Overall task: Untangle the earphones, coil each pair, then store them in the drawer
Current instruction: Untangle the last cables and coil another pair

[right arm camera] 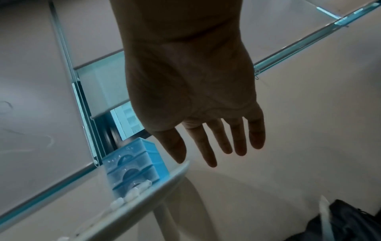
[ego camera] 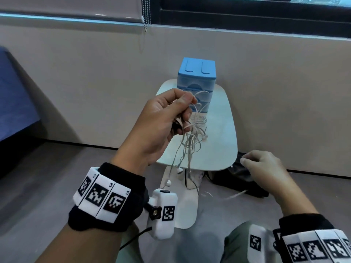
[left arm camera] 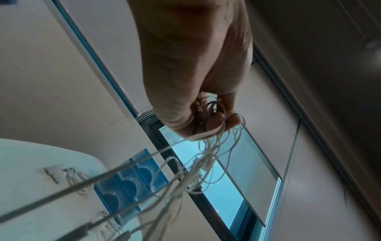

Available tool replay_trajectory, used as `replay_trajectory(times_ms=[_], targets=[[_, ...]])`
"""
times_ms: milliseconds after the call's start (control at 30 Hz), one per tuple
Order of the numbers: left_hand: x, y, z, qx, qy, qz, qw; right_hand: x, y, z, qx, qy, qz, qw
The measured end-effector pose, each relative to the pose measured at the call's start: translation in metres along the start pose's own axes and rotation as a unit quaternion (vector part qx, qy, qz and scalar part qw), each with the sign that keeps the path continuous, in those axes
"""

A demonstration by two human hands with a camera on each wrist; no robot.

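My left hand is raised over the small white table and grips a tangled bunch of white earphones, whose wires and earbuds dangle below it. The left wrist view shows my curled fingers pinching the wire loops. More white earphones lie on the tabletop in front of the blue drawer unit, which stands at the table's far end with its drawers closed. My right hand hovers low beside the table's right edge, fingers relaxed and empty, as the right wrist view confirms.
A dark bag lies on the grey floor to the right of the table, below my right hand. A white cable trails across the floor. A beige wall and a window are close behind the table. A blue mattress edge is at far left.
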State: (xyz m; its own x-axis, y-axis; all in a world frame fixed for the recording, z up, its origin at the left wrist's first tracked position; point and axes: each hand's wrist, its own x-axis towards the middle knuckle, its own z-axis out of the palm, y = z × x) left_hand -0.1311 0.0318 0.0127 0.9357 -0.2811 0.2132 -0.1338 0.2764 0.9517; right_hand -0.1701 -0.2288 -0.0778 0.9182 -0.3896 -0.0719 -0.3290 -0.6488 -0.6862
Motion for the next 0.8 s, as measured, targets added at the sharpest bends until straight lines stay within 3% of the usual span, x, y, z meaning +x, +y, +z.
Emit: replay_trajectory(times_ms=[67, 167, 233, 300, 467, 800], targets=[[0.001, 0.000, 0.003, -0.007, 0.004, 0.002, 1.000, -0.011, -0.014, -0.001, 0.078, -0.032, -0.050, 0.995], [0.002, -0.001, 0.006, -0.018, 0.015, 0.004, 1.000, -0.033, -0.036, 0.007, 0.146, -0.159, -0.137, 0.967], [0.002, -0.002, 0.008, -0.021, 0.020, 0.005, 1.000, -0.045, -0.045, 0.022, 0.202, -0.242, -0.157, 0.936], [0.001, -0.002, 0.009, -0.025, 0.025, 0.006, 0.999, -0.050, -0.048, 0.041, 0.229, -0.283, -0.159, 0.918], [-0.004, 0.001, 0.003, -0.028, 0.038, 0.008, 0.999, -0.052, -0.053, 0.069, 0.226, -0.266, -0.181, 0.919], [-0.015, -0.011, -0.038, -0.059, 0.129, -0.001, 0.990, -0.042, -0.023, 0.051, 0.231, -0.290, -0.173, 0.912]])
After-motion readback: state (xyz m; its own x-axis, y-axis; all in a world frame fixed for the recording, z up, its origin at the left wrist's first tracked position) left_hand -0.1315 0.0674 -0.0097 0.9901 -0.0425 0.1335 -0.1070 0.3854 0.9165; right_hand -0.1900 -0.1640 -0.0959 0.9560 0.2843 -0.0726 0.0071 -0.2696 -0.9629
